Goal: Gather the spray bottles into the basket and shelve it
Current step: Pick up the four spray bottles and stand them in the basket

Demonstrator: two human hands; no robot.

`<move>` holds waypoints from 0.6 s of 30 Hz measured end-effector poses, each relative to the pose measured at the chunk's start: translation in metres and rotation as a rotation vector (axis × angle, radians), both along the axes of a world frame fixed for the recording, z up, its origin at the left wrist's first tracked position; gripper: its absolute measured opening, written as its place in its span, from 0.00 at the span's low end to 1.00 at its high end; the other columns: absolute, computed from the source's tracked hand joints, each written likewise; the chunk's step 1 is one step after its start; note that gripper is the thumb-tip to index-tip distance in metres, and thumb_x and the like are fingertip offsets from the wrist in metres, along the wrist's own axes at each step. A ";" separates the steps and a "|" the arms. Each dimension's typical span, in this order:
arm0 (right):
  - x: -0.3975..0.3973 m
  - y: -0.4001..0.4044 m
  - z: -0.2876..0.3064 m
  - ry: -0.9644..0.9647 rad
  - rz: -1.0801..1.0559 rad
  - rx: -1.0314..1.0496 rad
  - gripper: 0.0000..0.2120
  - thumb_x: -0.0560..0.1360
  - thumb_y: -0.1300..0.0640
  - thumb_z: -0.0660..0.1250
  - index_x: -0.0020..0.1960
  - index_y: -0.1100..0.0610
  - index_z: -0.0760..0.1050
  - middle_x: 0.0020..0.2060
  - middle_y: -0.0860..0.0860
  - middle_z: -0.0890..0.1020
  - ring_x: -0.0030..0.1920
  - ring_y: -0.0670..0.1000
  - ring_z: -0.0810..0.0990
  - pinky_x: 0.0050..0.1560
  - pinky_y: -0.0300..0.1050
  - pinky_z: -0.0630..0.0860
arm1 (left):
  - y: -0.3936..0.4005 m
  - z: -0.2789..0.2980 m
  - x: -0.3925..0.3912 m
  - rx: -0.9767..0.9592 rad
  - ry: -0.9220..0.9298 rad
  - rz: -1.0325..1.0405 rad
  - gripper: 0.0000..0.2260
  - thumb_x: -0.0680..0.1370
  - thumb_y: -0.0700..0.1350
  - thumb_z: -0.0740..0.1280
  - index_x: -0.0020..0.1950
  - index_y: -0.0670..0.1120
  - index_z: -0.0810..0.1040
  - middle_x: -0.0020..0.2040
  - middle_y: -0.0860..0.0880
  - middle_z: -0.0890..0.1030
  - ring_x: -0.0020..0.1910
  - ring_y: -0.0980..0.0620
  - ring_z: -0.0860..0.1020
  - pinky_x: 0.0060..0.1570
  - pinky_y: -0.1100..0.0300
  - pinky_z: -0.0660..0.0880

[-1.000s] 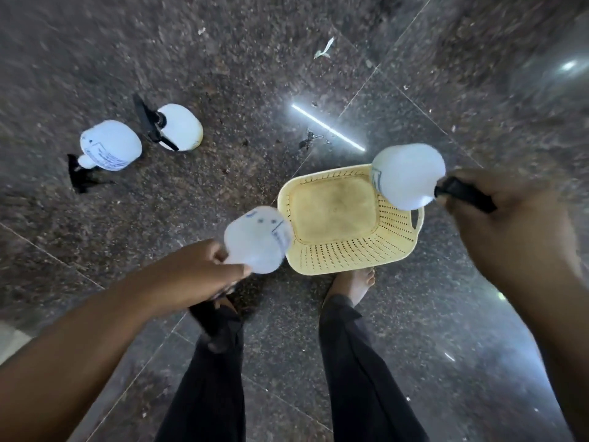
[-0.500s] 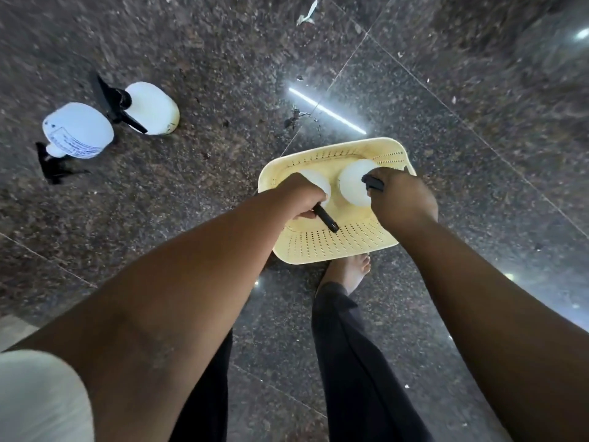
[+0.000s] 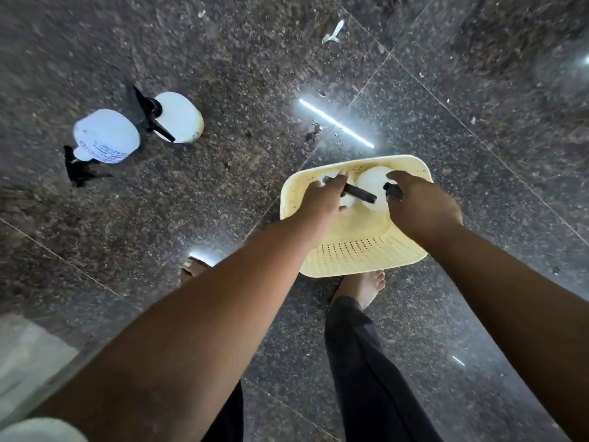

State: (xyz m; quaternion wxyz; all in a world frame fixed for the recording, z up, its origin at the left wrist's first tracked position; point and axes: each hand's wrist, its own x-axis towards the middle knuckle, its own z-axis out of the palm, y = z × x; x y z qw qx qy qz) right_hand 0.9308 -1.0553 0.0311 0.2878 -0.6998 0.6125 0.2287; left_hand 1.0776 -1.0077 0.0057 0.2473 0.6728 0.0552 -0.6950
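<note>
**Two bottles going into the basket, two waiting on the floor**

The dark speckled granite floor (image 3: 223, 52) is filling the view, with a person standing over it and reaching down with both arms. The pale yellow perforated basket (image 3: 350, 260) is sitting on the floor just in front of the bare feet. A second ago both hands were carrying white spray bottles in the air on either side of it; now both are down inside it, setting the bottles near its far wall. The left hand (image 3: 318, 202) is curling its fingers round the black trigger head of the left spray bottle (image 3: 345, 201). The right hand (image 3: 420, 205) is covering the trigger of the right spray bottle (image 3: 371, 183); whether it is gripping or letting go cannot be told. That seems to be half the gathering done. Well apart to the left, a labelled spray bottle (image 3: 106, 135) and a plain spray bottle (image 3: 180, 118) are lying close together on the floor, awaiting collection before shelving.
</note>
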 end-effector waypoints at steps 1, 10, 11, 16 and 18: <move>0.006 0.001 0.005 -0.011 -0.008 -0.009 0.20 0.76 0.52 0.59 0.68 0.45 0.67 0.58 0.52 0.82 0.55 0.63 0.80 0.54 0.55 0.76 | 0.006 0.005 0.009 0.002 -0.019 -0.032 0.29 0.78 0.59 0.62 0.74 0.45 0.64 0.65 0.45 0.74 0.54 0.47 0.79 0.59 0.52 0.74; 0.144 0.020 0.053 -0.355 0.092 -0.099 0.21 0.75 0.52 0.63 0.68 0.49 0.68 0.70 0.51 0.71 0.65 0.57 0.74 0.60 0.52 0.72 | 0.108 0.037 0.191 0.054 -0.085 0.016 0.19 0.80 0.51 0.62 0.68 0.43 0.73 0.67 0.42 0.77 0.61 0.45 0.78 0.51 0.58 0.73; 0.170 0.021 0.054 -0.386 0.130 -0.105 0.21 0.75 0.52 0.63 0.68 0.50 0.68 0.70 0.51 0.70 0.66 0.56 0.73 0.61 0.52 0.72 | 0.117 0.034 0.218 0.095 -0.126 0.031 0.19 0.80 0.51 0.61 0.67 0.41 0.73 0.64 0.39 0.79 0.57 0.46 0.80 0.51 0.56 0.73; 0.291 0.029 0.035 -0.423 0.337 -0.075 0.26 0.75 0.51 0.62 0.72 0.49 0.61 0.75 0.52 0.63 0.66 0.59 0.72 0.60 0.55 0.73 | 0.143 0.002 0.330 0.166 -0.606 -0.210 0.11 0.78 0.46 0.63 0.39 0.43 0.75 0.36 0.44 0.75 0.33 0.49 0.73 0.29 0.63 0.70; 0.327 0.028 0.020 -0.379 0.403 -0.072 0.29 0.75 0.50 0.62 0.74 0.47 0.57 0.77 0.53 0.57 0.67 0.61 0.71 0.59 0.56 0.73 | 0.149 -0.018 0.360 0.182 -0.711 -0.419 0.14 0.78 0.47 0.62 0.58 0.40 0.76 0.53 0.39 0.80 0.52 0.41 0.78 0.48 0.57 0.75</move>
